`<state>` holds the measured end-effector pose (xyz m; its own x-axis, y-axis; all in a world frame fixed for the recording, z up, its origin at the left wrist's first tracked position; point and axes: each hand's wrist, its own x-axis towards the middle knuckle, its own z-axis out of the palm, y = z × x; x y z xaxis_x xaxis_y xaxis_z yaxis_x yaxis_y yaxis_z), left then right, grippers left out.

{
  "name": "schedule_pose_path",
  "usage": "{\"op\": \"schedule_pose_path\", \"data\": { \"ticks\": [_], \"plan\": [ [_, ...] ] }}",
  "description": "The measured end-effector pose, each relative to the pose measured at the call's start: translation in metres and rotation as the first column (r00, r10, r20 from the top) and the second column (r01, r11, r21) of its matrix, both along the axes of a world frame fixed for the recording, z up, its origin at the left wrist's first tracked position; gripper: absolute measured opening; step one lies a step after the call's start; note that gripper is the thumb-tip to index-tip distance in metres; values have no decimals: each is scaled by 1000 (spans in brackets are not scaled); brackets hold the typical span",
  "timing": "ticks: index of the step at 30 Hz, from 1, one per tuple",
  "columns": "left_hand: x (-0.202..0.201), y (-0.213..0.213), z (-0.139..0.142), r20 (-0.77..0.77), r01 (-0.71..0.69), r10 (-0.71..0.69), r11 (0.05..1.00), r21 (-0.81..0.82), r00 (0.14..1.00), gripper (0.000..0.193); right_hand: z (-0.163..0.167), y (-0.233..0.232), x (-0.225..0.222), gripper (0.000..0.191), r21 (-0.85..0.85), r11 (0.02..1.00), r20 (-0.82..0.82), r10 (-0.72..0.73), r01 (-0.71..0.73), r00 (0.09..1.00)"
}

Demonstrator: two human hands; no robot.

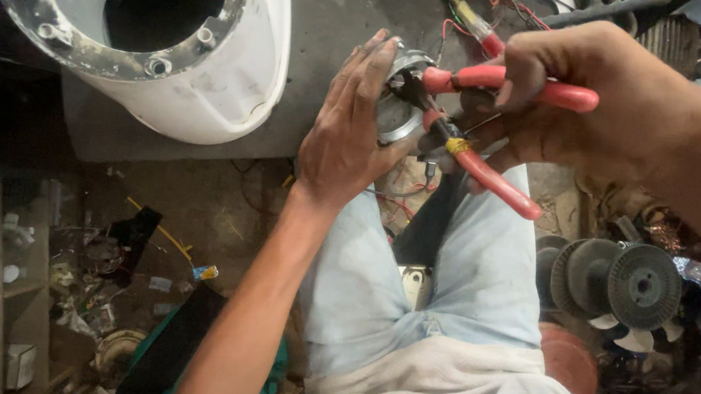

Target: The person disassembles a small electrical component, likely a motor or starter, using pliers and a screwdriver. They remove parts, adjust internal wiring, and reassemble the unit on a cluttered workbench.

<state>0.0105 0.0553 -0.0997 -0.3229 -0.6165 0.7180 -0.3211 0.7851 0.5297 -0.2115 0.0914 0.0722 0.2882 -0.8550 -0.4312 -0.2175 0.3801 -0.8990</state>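
gripping red-handled pliers [489, 125] in right hand [575, 98] | left hand [347, 130] fingers flat, steadying round metal part [396, 121]

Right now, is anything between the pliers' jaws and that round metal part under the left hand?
Nothing visible. The right hand holds the red-handled pliers with their dark jaws already at the round metal part. The left hand lies flat over that part's left side, fingers beside the jaws, not across them. The contact point itself is hard to make out.
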Motion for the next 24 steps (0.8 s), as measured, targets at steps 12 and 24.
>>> {"op": "schedule_pose_path", "data": {
  "ticks": [12, 24],
  "plan": [
    [3, -1, -2, 6, -6, 6, 998, 62, 1000, 105, -41, 23, 15, 49, 112, 965, -174, -216, 237, 961],
    [2, 3, 4, 32, -8, 6, 999, 44, 999, 104, -42, 36, 24, 53, 248, 914, 186, -369, 320, 911]
  ]
}}
